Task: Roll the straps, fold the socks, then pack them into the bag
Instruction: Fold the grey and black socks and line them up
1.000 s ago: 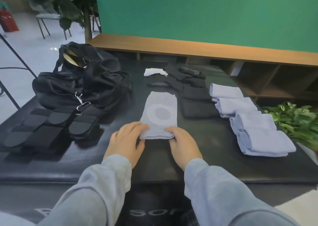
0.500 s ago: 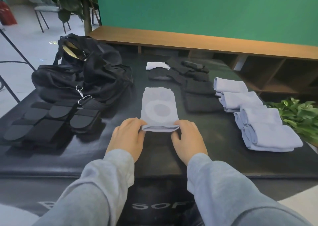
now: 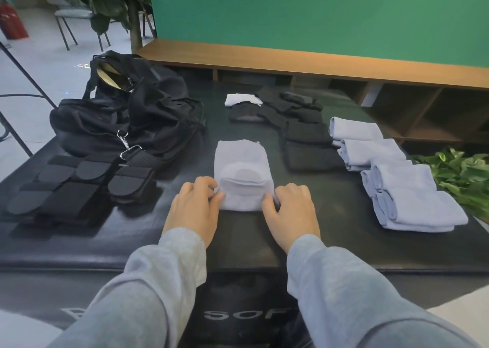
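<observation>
Head cam, left to right: black bag sits far left w/ flat black straps in front, not rolled yet. Left hand pinches the near left corner of the pale blue sock in the middle of the table; right hand pinches the right corner. A sec ago the sock lay flat; now its near end is turned up and over, so the fold has begun. More dark straps & a row of folded socks wait on the right.
</observation>
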`<state>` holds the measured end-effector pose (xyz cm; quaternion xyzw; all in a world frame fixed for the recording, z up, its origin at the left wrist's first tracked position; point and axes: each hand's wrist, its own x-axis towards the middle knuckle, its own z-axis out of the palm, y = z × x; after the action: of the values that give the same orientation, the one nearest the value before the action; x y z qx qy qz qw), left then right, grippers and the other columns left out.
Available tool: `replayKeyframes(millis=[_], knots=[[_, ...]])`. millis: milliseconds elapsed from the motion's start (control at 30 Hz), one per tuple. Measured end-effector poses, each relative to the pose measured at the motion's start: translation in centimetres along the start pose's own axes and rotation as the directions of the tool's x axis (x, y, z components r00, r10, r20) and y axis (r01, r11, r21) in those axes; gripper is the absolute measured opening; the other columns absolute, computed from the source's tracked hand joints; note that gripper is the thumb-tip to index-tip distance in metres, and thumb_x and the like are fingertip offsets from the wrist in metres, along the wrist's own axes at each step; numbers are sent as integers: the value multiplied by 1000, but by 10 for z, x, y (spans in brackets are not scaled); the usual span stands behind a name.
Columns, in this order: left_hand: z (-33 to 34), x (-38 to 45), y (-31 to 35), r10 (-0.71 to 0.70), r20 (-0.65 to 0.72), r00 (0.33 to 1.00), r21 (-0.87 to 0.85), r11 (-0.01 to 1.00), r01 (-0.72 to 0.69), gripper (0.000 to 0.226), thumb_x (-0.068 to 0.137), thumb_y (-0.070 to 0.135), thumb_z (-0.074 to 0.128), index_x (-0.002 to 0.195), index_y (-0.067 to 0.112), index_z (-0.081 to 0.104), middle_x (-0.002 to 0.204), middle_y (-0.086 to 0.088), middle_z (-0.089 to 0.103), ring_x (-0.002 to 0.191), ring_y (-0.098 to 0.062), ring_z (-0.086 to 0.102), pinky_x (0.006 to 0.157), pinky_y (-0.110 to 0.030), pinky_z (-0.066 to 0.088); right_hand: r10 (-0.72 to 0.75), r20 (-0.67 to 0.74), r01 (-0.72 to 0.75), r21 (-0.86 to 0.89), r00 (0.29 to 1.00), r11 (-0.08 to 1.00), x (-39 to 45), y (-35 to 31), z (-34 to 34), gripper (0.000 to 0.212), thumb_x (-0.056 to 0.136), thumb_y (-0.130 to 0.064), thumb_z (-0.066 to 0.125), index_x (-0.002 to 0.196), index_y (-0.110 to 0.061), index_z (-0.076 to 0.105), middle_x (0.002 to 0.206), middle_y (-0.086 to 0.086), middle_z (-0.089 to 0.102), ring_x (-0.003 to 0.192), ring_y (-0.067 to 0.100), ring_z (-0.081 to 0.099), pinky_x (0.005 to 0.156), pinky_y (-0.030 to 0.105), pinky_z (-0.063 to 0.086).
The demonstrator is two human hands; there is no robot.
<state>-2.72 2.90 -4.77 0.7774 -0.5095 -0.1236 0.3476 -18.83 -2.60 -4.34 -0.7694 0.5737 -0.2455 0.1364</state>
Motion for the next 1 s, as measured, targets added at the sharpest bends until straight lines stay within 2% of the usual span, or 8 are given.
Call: replayKeyframes(millis=[300, 400, 500, 567, 700, 800, 867, 1000], knots=[[0, 1, 0, 40, -6, 999, 125, 991, -39, 9, 98, 30, 40, 102, 26, 47, 96, 2, 47, 90, -21, 47, 76, -31, 42, 39, 25, -40, 57, 999, 998, 0, -3, -5, 17, 95, -29, 44, 82, -18, 43, 75, -14, 38, 89, 18, 43, 82, 31, 40], [3, 2, -3, 186, -56, 981, 207, 963, -171, 11, 94, 14, 48, 100, 21, 53, 89, 4, 48, 91, -22, 44, 76, -35, 41, 5, 38, -6, 21, 999, 1000, -1, -4, -8, 6, 97, -26, 43, 95, -21, 40, 75, -16, 33, 87, 16, 39, 83, 28, 37], [7, 3, -9, 241, -64, 968, 212, 952, -223, 28, 79, -5, 61, 93, 19, 64, 101, 0, 55, 94, -28, 49, 73, -40, 45, -54, 35, 55, -33, 998, 998, 0, -1, -4, 8, 97, -22, 39, 103, -21, 46, 86, -11, 42, 88, 15, 36, 83, 28, 35], [7, 3, -10, 245, -44, 968, 231, 946, -229, 34, 77, -6, 62, 95, 22, 68, 115, 1, 55, 105, -27, 48, 81, -40, 43, -90, 35, 92, -63, 995, 994, 2, 2, 1, 18, 97, -20, 39, 109, -23, 52, 91, -9, 44, 90, 15, 37, 85, 27, 35], [6, 5, -9, 252, 35, 967, 270, 929, -252, 33, 91, 12, 52, 114, 33, 63, 136, 14, 44, 127, -12, 32, 98, -30, 29, -90, 54, 94, -76, 994, 993, 3, 4, 3, 34, 96, -20, 40, 123, -30, 56, 92, -9, 42, 97, 15, 40, 86, 26, 33], [4, 3, -3, 212, 45, 976, 215, 952, -217, 28, 94, 36, 46, 119, 36, 57, 135, 21, 43, 127, -2, 29, 100, -25, 23, -73, 62, 77, -70, 995, 995, 3, 2, 2, 38, 93, -25, 40, 128, -32, 54, 92, -9, 39, 98, 14, 38, 89, 25, 33], [3, 2, -2, 200, 86, 976, 244, 946, -215, 38, 90, 51, 46, 126, 37, 51, 136, 23, 40, 129, -1, 28, 104, -26, 20, -68, 67, 74, -79, 995, 994, 2, 0, 2, 39, 92, -31, 41, 129, -32, 53, 94, -9, 37, 95, 11, 34, 88, 23, 31], [4, 3, -3, 191, 106, 976, 297, 931, -214, 52, 85, 56, 48, 133, 38, 42, 139, 23, 36, 130, -1, 26, 106, -27, 20, -100, 78, 108, -104, 992, 989, 0, -2, -1, 41, 90, -37, 44, 130, -29, 50, 111, -11, 35, 103, 9, 31, 93, 22, 27]])
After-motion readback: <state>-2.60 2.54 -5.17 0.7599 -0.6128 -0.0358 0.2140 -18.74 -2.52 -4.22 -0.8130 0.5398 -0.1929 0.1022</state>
